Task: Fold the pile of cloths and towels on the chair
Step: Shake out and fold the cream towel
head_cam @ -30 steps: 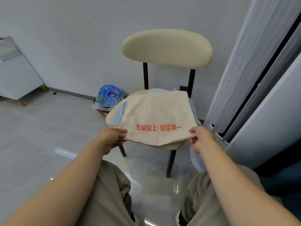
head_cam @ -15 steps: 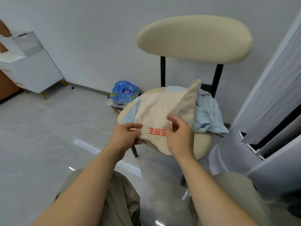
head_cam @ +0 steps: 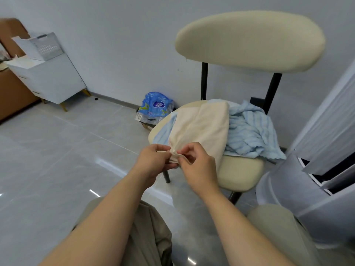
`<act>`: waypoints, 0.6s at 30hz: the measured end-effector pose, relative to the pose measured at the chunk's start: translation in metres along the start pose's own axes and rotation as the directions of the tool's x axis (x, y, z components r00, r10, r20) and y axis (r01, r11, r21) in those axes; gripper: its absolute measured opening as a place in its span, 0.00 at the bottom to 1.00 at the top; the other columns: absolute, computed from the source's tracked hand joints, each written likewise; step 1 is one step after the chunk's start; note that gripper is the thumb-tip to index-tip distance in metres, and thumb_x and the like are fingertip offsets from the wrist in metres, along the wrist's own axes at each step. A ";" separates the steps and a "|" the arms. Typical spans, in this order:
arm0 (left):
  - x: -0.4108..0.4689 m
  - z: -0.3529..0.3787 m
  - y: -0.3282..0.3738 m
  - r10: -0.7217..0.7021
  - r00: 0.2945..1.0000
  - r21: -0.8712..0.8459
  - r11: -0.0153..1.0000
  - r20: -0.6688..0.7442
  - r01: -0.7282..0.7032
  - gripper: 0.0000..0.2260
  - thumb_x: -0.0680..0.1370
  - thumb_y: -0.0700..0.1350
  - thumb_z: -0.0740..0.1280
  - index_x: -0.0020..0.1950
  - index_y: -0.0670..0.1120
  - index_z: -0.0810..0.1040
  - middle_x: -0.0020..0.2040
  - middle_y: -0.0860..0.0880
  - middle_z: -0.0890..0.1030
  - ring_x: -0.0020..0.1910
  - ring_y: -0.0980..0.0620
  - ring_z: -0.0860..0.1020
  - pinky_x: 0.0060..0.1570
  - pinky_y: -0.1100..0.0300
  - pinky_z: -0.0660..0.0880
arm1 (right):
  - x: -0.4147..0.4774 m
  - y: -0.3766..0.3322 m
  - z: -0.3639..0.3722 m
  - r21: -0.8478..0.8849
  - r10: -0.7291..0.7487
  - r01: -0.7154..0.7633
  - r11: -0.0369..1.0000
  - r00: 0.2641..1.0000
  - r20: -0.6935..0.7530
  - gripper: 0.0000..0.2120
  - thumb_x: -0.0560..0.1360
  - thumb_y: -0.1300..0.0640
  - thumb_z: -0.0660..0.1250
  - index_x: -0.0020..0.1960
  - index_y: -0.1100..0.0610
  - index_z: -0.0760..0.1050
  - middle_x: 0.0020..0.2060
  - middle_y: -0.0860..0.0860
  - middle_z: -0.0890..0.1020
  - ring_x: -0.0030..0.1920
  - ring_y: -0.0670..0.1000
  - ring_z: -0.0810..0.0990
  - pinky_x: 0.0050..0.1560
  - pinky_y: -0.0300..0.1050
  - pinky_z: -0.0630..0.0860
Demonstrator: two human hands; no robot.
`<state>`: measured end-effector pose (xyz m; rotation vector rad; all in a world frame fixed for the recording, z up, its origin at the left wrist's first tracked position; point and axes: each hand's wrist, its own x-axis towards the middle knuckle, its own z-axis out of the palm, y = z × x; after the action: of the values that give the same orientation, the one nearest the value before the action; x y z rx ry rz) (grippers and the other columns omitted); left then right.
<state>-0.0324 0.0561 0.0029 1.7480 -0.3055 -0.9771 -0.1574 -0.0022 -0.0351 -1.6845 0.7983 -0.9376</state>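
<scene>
A cream cloth (head_cam: 203, 129) lies folded in half on the seat of a cream chair (head_cam: 240, 173), its red lettering hidden inside the fold. My left hand (head_cam: 153, 162) and my right hand (head_cam: 197, 164) meet at the cloth's near corner, and both pinch its stacked edges together. A crumpled light blue striped towel (head_cam: 249, 133) lies on the seat to the right of the cream cloth. Another light blue cloth (head_cam: 164, 131) shows from under the cream one at the left.
A blue plastic bag (head_cam: 155, 106) sits on the grey tiled floor by the wall behind the chair. A white cabinet (head_cam: 48, 77) stands at far left. White curtain panels (head_cam: 326, 131) hang close on the right. My knees are at the bottom.
My right hand carried the cloth's right edge across to the left, folding it in half and covering the red lettering. Both hands now meet at one corner. The view moved closer.
</scene>
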 end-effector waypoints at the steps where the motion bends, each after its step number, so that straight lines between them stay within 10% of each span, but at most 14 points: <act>1: 0.000 0.000 0.000 0.002 1.000 0.006 1.000 -0.005 -0.002 0.07 0.80 0.35 0.66 0.57 0.36 0.77 0.51 0.34 0.83 0.39 0.45 0.85 0.43 0.56 0.84 | 0.000 0.000 -0.001 -0.001 -0.001 0.001 1.000 1.000 0.003 0.11 0.74 0.65 0.72 0.45 0.50 0.76 0.41 0.43 0.84 0.45 0.38 0.83 0.44 0.30 0.76; 10: -0.002 0.002 0.000 0.031 0.999 0.013 0.999 0.016 -0.031 0.14 0.79 0.49 0.71 0.54 0.38 0.79 0.48 0.37 0.84 0.43 0.42 0.85 0.46 0.54 0.83 | -0.002 0.008 -0.006 -0.041 0.014 -0.010 0.999 0.995 0.098 0.10 0.75 0.65 0.70 0.46 0.51 0.77 0.42 0.41 0.86 0.47 0.37 0.83 0.46 0.31 0.78; 14: -0.005 0.004 -0.002 0.071 0.997 0.109 0.992 0.000 -0.070 0.13 0.72 0.40 0.77 0.54 0.39 0.79 0.44 0.39 0.86 0.45 0.42 0.85 0.48 0.52 0.83 | 0.002 0.013 -0.013 0.049 0.107 -0.114 0.992 0.985 0.132 0.14 0.73 0.71 0.64 0.44 0.53 0.76 0.41 0.44 0.87 0.45 0.41 0.85 0.45 0.34 0.78; 18: -0.005 0.009 0.008 0.260 0.963 0.448 0.871 -0.076 -0.200 0.09 0.72 0.41 0.70 0.51 0.49 0.78 0.42 0.47 0.85 0.40 0.49 0.83 0.41 0.53 0.81 | 0.011 0.019 -0.027 0.155 0.149 -0.155 0.976 0.987 0.055 0.14 0.72 0.73 0.61 0.45 0.55 0.76 0.43 0.49 0.87 0.49 0.44 0.85 0.54 0.41 0.79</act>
<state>-0.0407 0.0501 0.0113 2.1134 -0.6742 -0.6416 -0.1770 -0.0287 -0.0458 -1.4792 0.7911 -0.8340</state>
